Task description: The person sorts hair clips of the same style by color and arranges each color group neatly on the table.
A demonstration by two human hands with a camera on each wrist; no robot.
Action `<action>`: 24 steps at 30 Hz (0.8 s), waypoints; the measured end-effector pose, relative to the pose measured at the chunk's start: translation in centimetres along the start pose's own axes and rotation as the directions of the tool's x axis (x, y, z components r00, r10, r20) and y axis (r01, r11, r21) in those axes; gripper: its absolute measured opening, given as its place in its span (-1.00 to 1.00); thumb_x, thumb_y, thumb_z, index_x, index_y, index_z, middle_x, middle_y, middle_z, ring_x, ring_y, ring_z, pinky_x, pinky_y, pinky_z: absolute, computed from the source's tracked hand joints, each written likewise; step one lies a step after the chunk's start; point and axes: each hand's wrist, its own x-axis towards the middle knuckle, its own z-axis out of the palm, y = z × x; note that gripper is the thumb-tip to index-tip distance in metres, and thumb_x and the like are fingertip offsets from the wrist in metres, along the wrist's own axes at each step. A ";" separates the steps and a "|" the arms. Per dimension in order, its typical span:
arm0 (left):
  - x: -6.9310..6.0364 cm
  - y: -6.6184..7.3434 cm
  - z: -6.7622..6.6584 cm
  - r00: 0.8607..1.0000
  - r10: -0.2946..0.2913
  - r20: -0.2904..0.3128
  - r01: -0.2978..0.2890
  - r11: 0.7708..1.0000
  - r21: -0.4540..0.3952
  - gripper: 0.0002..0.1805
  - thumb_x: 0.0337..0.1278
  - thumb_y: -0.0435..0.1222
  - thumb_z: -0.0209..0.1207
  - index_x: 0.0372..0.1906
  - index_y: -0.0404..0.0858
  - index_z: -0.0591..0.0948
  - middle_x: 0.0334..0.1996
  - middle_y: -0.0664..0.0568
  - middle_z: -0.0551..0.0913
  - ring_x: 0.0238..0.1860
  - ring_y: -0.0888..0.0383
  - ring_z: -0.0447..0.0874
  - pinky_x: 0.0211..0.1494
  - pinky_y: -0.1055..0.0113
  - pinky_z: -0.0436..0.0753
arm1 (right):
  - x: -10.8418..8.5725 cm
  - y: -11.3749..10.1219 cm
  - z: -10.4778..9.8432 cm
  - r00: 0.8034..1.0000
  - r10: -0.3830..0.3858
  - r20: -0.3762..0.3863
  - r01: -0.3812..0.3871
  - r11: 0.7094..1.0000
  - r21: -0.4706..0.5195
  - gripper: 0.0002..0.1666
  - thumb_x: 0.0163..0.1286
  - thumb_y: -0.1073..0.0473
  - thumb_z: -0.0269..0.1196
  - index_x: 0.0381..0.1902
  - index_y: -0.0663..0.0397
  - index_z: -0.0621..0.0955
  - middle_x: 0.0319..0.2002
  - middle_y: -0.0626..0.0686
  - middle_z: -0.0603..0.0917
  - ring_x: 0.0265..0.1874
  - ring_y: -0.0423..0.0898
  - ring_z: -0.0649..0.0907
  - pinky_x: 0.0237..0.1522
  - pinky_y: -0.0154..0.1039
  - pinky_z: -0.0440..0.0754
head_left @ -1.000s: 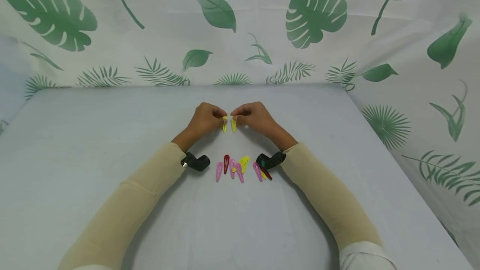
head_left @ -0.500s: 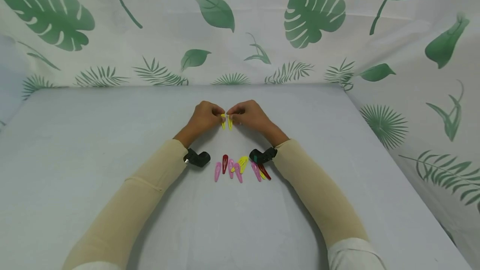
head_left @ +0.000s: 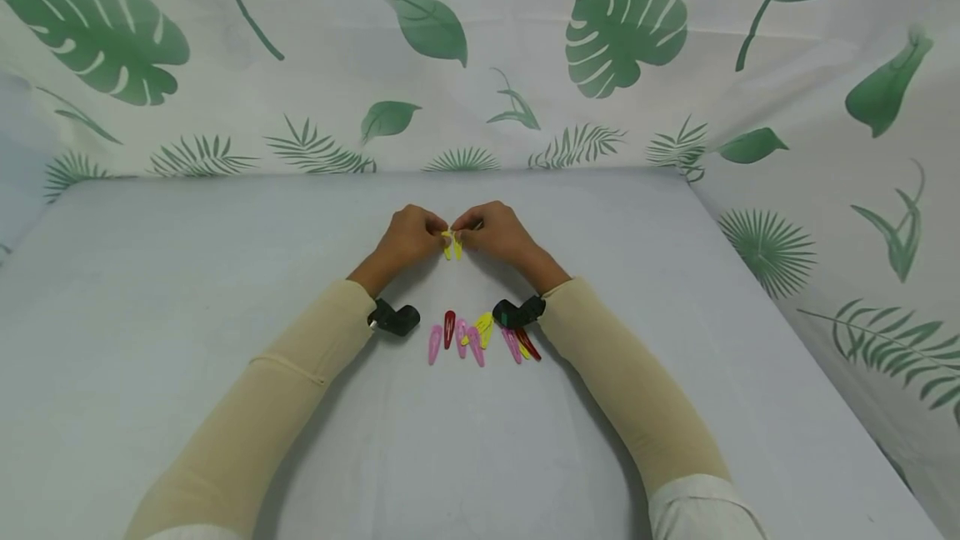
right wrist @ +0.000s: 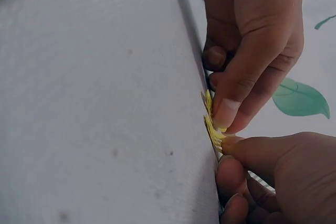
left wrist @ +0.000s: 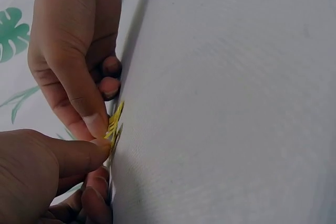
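Note:
Both hands meet over the far middle of the table in the head view. My left hand point(head_left: 407, 237) pinches one yellow snap hair clip point(head_left: 447, 247) between thumb and finger. A second yellow snap hair clip point(head_left: 458, 247) is pinched by my right hand point(head_left: 497, 235), just beside the first. The clips point down, and their upper ends are partly covered by fingertips. In the right wrist view the right hand's clip point(right wrist: 212, 132) lies very close to the left hand's clip point(right wrist: 208, 100); whether they touch or are linked, I cannot tell.
Nearer on the white table point(head_left: 450, 448) lies a loose row of snap hair clips: pink point(head_left: 435, 344), dark red point(head_left: 449, 329) and yellow point(head_left: 486, 329). The right wrist camera point(head_left: 517, 312) partly overhangs the row. A leaf-print cloth point(head_left: 517, 40) hangs behind the table.
The right hand has moved left toward the left hand, bringing the two yellow hair clips from a small gap to almost together. The clips on the table have stayed in place.

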 end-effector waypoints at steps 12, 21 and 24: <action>-0.7 -0.1 -0.6 0.999 0.034 -0.007 -0.034 0.998 -0.051 -0.66 0.27 -0.32 0.18 0.06 -0.45 0.63 -0.03 -0.19 0.67 -0.02 0.00 0.61 0.03 0.18 0.56 | -0.3 0.2 -0.4 1.000 0.010 0.001 -0.010 1.000 0.011 -0.74 0.40 0.25 0.18 -0.05 0.19 0.71 -0.26 0.09 0.72 -0.47 -0.12 0.62 -0.40 -0.29 0.50; -1.2 -1.2 -0.7 0.991 0.129 0.036 -0.126 0.989 -0.076 -0.59 0.14 -0.38 0.30 0.12 -0.40 0.61 0.06 -0.17 0.62 0.06 -0.04 0.56 0.08 0.16 0.55 | -0.8 0.3 -0.4 1.000 0.003 -0.005 -0.003 0.996 0.092 -0.76 0.40 0.24 0.21 -0.10 0.25 0.72 -0.23 0.11 0.73 -0.47 -0.12 0.65 -0.44 -0.33 0.53; -1.1 -1.4 -0.7 0.984 0.170 0.053 -0.167 0.984 -0.062 -0.53 0.09 -0.38 0.35 0.14 -0.42 0.59 0.09 -0.18 0.60 0.08 -0.06 0.55 0.12 0.16 0.53 | -1.1 0.2 -0.5 1.000 -0.002 -0.012 0.003 0.996 0.092 -0.75 0.41 0.20 0.22 -0.10 0.24 0.72 -0.27 0.10 0.74 -0.48 -0.11 0.65 -0.46 -0.32 0.52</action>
